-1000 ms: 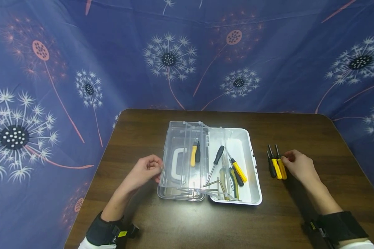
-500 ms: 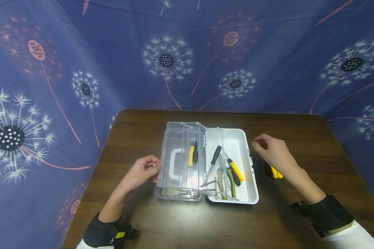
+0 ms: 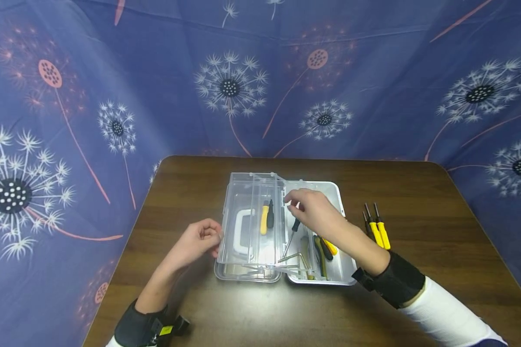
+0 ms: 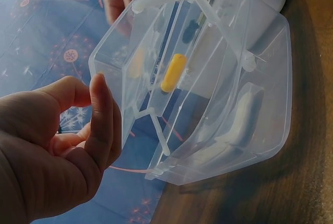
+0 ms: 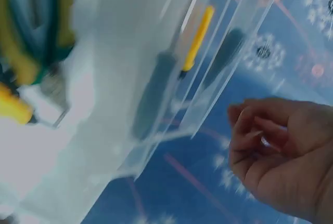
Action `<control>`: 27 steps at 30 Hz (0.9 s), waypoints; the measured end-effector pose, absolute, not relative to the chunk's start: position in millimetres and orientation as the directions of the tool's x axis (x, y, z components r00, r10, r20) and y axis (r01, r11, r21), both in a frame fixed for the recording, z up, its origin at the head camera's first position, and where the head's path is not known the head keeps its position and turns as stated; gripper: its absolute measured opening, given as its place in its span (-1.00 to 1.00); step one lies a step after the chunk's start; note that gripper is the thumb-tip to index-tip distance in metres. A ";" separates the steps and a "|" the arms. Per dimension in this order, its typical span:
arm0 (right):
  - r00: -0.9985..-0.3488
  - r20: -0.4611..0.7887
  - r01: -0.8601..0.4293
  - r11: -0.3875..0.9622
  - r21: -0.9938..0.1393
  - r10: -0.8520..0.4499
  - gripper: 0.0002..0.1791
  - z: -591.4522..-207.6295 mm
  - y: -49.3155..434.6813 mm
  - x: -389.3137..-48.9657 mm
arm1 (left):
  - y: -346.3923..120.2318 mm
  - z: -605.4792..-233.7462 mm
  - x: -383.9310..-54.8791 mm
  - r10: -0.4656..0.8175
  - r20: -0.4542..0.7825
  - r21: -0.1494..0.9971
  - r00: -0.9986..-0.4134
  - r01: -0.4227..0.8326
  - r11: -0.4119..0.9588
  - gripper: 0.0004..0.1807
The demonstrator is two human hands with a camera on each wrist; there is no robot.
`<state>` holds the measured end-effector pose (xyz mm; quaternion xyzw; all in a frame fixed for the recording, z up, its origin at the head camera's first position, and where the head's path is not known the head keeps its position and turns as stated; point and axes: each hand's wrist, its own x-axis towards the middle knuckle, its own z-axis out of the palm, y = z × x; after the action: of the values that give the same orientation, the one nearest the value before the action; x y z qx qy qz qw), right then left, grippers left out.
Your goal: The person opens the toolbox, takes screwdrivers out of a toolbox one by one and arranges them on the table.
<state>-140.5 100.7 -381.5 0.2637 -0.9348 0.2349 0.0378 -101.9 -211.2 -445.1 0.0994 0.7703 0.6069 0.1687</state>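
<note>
My left hand (image 3: 198, 242), fingers loosely curled, is at the left edge of the clear raised tray (image 3: 233, 217); whether it touches the edge I cannot tell. That tray spreads over an open toolbox (image 3: 339, 270) with a white base and a clear lid (image 3: 226, 272) bearing a white handle (image 3: 239, 231). Above the base hovers my right hand (image 3: 314, 212), loosely curled and holding nothing in the right wrist view. In the tray lie a yellow-handled tool (image 3: 264, 219) and a dark one (image 3: 270, 215). The base holds a black-handled screwdriver (image 3: 292, 233), green-yellow pliers (image 3: 320, 250) and hex keys (image 3: 304, 262).
Several screwdrivers (image 3: 379, 233) with yellow and black handles lie side by side on the brown wooden table (image 3: 208, 323), right of the toolbox. A blue dandelion-patterned cloth (image 3: 156, 72) hangs behind and at the sides.
My right hand has moved left from the screwdrivers on the table to over the toolbox base. My left hand has stayed at the tray edge.
</note>
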 end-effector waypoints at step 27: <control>-0.771 0.059 -0.624 0.733 -0.271 -0.634 -0.84 -389.2 46.3 -144.4 | -210.3 -444.5 -99.8 0.358 -0.142 0.974 -0.923 -0.065 0.218 -0.84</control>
<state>-144.4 46.3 -389.2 0.3378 -0.9307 0.1388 -0.0187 -99.8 -210.3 -444.5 0.0961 0.7614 0.6178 0.1714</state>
